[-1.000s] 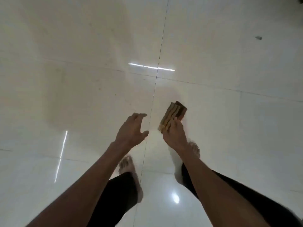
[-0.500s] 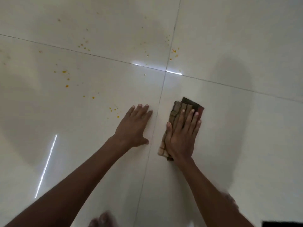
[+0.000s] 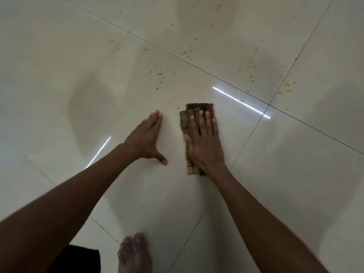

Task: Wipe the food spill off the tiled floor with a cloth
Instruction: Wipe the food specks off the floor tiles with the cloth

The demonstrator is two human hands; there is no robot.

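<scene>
Right hand: the right hand [image 3: 204,146] lay flat, palm down, on the cloth [image 3: 194,115], its fingers [image 3: 201,120] straight and close together, the thumb along the cloth's left edge — pressing, not gripping.
Left hand: the left hand [image 3: 146,135] rested flat on the bare tile just to the left of the cloth, apart from it, fingers together and pointing away from the person, thumb splayed out to the side; it held nothing.
Cloth: a folded, brownish checked strip, lying lengthwise under the right hand, its far end and near end showing past the hand.
Food spill: small orange specks [image 3: 159,74] were scattered over the floor beyond both hands — the nearest few just off the cloth's far left corner, more spread toward the top and right of the view.
Floor: glossy pale tiled floor [image 3: 59,95] with dark grout lines and bright streaks of reflected light.
Foot: a bare foot [image 3: 135,253] showed at the bottom edge, blurred.
</scene>
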